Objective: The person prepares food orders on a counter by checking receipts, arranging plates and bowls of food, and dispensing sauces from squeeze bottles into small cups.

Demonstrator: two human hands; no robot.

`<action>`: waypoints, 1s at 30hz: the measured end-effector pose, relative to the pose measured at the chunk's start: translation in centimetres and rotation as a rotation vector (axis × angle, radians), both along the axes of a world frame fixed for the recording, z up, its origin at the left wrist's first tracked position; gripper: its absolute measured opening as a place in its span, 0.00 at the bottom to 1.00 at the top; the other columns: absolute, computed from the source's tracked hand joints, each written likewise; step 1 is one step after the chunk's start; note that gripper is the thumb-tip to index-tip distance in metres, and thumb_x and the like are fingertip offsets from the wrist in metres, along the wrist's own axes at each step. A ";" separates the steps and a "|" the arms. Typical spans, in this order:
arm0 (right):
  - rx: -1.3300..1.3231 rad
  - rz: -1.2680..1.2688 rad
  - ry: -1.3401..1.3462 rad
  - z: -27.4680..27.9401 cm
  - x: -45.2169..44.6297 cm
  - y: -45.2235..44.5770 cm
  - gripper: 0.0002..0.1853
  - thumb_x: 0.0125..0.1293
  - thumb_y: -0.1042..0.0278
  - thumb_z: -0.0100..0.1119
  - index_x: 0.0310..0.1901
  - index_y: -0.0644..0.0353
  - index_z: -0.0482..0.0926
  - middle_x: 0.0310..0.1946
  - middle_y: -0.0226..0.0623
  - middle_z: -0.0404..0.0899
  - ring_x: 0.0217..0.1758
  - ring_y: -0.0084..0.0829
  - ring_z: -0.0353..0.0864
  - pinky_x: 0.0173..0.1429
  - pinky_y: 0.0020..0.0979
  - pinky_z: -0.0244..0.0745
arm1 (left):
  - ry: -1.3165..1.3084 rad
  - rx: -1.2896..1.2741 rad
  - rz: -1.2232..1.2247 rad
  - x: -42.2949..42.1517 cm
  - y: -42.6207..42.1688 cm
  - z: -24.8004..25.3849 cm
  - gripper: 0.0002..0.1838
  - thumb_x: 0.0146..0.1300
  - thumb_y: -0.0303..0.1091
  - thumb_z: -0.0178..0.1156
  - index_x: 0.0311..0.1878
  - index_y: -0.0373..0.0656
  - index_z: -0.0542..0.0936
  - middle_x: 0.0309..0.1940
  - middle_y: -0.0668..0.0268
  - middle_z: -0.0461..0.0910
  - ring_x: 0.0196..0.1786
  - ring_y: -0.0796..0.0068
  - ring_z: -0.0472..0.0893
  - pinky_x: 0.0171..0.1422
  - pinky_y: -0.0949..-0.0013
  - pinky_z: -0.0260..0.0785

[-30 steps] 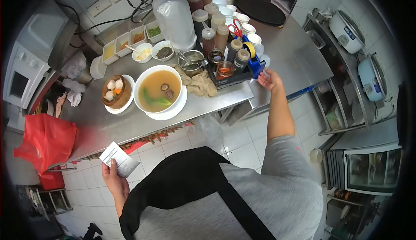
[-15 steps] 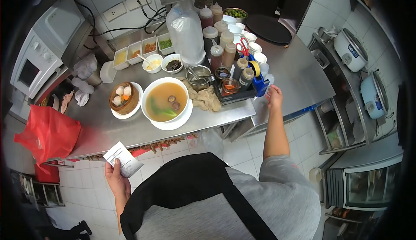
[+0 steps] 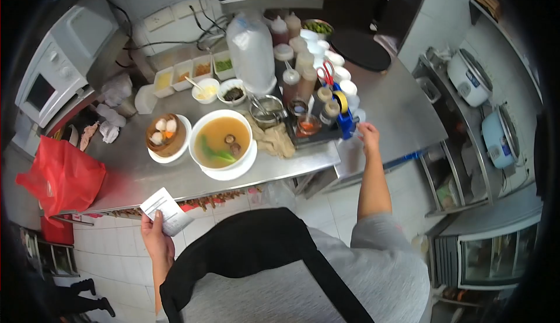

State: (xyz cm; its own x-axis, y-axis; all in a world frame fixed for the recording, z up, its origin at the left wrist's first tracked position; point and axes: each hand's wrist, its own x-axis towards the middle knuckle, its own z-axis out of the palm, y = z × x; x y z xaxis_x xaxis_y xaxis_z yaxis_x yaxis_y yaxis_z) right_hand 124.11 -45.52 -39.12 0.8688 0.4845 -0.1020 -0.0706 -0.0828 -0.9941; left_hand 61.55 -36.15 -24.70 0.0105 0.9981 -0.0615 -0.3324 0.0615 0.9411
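My left hand (image 3: 156, 237) pinches a white printed receipt (image 3: 166, 211) over the counter's front edge. At the right end of the black tray, my right hand (image 3: 368, 136) is beside a blue tape dispenser (image 3: 345, 126) with a yellow tape roll. Its fingers are drawn together by the dispenser's front end; what they hold, if anything, is too small to make out. A large white bowl of soup (image 3: 221, 139) with mushrooms and greens stands on a plate. Left of it, a bamboo steamer (image 3: 168, 142) holds several dumplings.
Sauce bottles (image 3: 290, 84), red-handled scissors (image 3: 326, 73) and stacked white cups (image 3: 345, 73) crowd the tray area. A crumpled cloth (image 3: 274, 142) lies beside the soup. A red bag (image 3: 61, 174) sits at the counter's left end. Another person's legs (image 3: 81, 299) show at lower left.
My right hand has moved slightly down and in beside the tape dispenser's front end. My left hand still holds the receipt. The other person's legs show more at lower left.
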 end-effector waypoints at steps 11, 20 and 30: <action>-0.189 0.233 0.307 3.7 3.1 0.8 0.10 0.49 0.69 0.66 0.32 0.57 0.76 0.22 0.28 0.77 0.22 0.22 0.74 0.26 0.24 0.69 | -0.042 0.032 0.020 0.8 0.1 0.5 0.10 0.60 0.23 0.56 0.45 0.36 0.74 0.39 0.62 0.80 0.39 0.77 0.78 0.48 0.72 0.70; -0.190 0.293 -0.275 0.7 2.8 1.0 0.05 0.54 0.73 0.62 0.25 0.59 0.75 0.20 0.30 0.74 0.23 0.24 0.71 0.32 0.26 0.69 | -0.007 0.025 -0.024 0.7 0.0 0.7 0.12 0.60 0.22 0.54 0.48 0.36 0.73 0.41 0.62 0.79 0.43 0.75 0.78 0.51 0.69 0.69; 0.031 -0.241 -0.686 1.1 3.3 -1.2 0.09 0.62 0.69 0.54 0.39 0.66 0.77 0.32 0.38 0.78 0.36 0.25 0.75 0.45 0.27 0.71 | 0.074 0.167 -0.110 1.2 4.0 2.9 0.14 0.60 0.23 0.54 0.50 0.34 0.74 0.42 0.64 0.78 0.44 0.78 0.76 0.50 0.72 0.69</action>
